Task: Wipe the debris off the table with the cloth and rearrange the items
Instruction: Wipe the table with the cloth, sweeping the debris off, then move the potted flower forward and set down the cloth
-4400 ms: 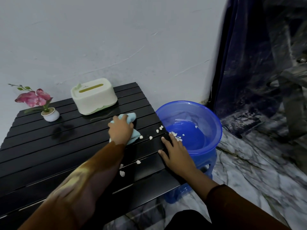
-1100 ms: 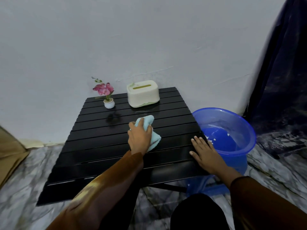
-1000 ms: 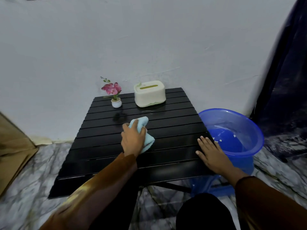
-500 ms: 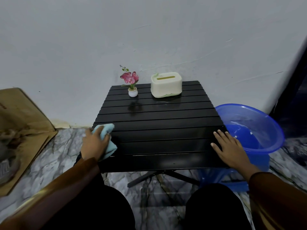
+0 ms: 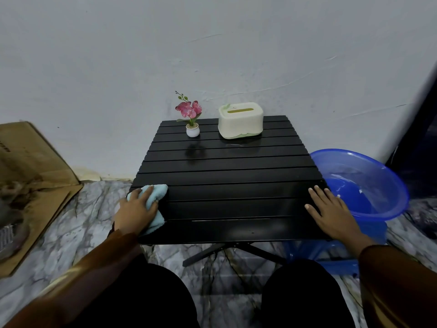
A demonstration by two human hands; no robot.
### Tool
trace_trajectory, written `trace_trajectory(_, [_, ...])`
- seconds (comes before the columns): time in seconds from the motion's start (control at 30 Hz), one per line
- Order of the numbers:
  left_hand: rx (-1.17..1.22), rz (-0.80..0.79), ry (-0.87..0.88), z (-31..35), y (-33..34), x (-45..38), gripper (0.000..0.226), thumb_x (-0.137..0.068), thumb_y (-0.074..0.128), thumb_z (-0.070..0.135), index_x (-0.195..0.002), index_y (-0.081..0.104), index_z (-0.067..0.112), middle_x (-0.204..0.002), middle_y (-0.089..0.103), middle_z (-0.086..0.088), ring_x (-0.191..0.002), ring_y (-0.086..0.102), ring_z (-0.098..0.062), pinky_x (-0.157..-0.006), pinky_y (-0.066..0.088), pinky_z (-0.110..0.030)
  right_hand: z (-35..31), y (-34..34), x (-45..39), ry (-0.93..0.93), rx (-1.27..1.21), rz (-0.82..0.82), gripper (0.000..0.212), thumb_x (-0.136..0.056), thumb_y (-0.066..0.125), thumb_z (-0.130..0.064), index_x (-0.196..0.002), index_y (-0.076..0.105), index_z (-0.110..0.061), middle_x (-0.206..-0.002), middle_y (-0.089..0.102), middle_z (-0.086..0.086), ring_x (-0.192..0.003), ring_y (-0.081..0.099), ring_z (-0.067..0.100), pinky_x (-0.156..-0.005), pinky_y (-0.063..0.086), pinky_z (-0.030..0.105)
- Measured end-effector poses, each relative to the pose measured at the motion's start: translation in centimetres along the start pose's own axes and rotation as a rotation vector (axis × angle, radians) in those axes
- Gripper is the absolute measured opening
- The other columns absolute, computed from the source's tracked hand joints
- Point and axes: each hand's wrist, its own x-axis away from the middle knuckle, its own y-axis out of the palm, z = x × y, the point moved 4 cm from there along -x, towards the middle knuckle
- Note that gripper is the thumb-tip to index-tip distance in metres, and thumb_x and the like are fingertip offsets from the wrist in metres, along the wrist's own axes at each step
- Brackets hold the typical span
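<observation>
A grey plastered wall (image 5: 212, 48) rises behind the bench, and a marbled floor (image 5: 78, 223) spreads under it. The bench (image 5: 227, 176) itself is a black slatted folding top on crossed dark legs, and its slats look bare of debris. Left of the bench, flattened cardboard (image 5: 30, 176) leans from the floor against the wall. At the bench's right edge sits a translucent blue plastic basin (image 5: 369, 185), its rim just beside the slats and slightly lower than them, resting on a blue stool (image 5: 331, 254); a few pale specks lie inside the basin. The person's dark-trousered knees show below the bench's near edge, with brown sleeves on both arms.

At the bench's far side, near the wall, stands a cream tissue box (image 5: 240, 120) with a yellow-green slot on top. Just left of it, apart from it, stands a small white pot with pink artificial orchid flowers (image 5: 192, 114), upright.

The right hand (image 5: 331, 209) lies flat and released on the bench's near right corner, fingers spread, holding nothing. The left hand (image 5: 137, 209) is at the bench's near left edge, its grip clenched over a light blue cloth (image 5: 156, 202), which is pressed against the slats there.
</observation>
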Motion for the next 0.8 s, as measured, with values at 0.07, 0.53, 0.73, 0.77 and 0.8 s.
trace_trajectory(0.07, [-0.044,-0.022,0.007,0.0,0.1,-0.2,0.048,-0.095,0.043,0.038,-0.143,0.038,0.033,-0.148,0.041,-0.008,-0.123,0.041,-0.047,-0.102,0.038,-0.048,0.0,0.0,0.0,0.0,0.001,0.003,0.058,-0.099,0.027,-0.043,-0.15,0.01,-0.022,-0.161,0.009,-0.001,-0.149,0.005,0.02,-0.12,0.006,0.039])
trace_trajectory(0.53, [-0.125,0.052,0.022,1.7,-2.5,-2.5,0.055,-0.087,0.04,0.055,-0.132,0.051,0.027,-0.145,0.043,-0.006,-0.137,0.034,-0.03,-0.113,0.014,-0.055,-6.5,-2.4,-2.0,-0.026,-0.132,0.161,0.056,-0.091,0.052,-0.037,-0.141,0.038,-0.015,-0.153,0.034,0.008,-0.144,0.024,0.026,-0.116,0.021,0.045])
trace_trajectory(0.73, [0.034,0.174,0.009,2.3,-4.3,-7.6,0.045,-0.092,0.045,0.042,-0.13,0.054,0.019,-0.136,0.054,-0.007,-0.128,0.046,-0.03,-0.112,0.02,-0.047,-17.2,-3.4,-7.3,-0.2,-0.363,0.158,0.046,-0.088,0.059,-0.029,-0.131,0.05,-0.016,-0.145,0.045,0.005,-0.135,0.037,0.022,-0.111,0.034,0.041])
trace_trajectory(0.77, [0.058,0.175,-0.005,2.0,-4.5,-8.7,0.045,-0.093,0.045,0.042,-0.13,0.054,0.018,-0.136,0.054,-0.008,-0.128,0.046,-0.03,-0.112,0.021,-0.046,-19.0,-3.5,-8.4,-0.222,-0.397,0.155,0.046,-0.088,0.06,-0.029,-0.131,0.05,-0.016,-0.143,0.047,0.004,-0.134,0.038,0.022,-0.11,0.035,0.039])
trace_trajectory(0.8, [0.081,0.174,-0.024,1.8,-4.6,-9.8,0.046,-0.093,0.045,0.041,-0.131,0.053,0.018,-0.137,0.054,-0.009,-0.128,0.045,-0.031,-0.111,0.022,-0.046,-20.7,-3.6,-9.5,-0.239,-0.432,0.149,0.045,-0.088,0.06,-0.028,-0.13,0.05,-0.016,-0.141,0.048,0.003,-0.132,0.039,0.021,-0.109,0.036,0.037])
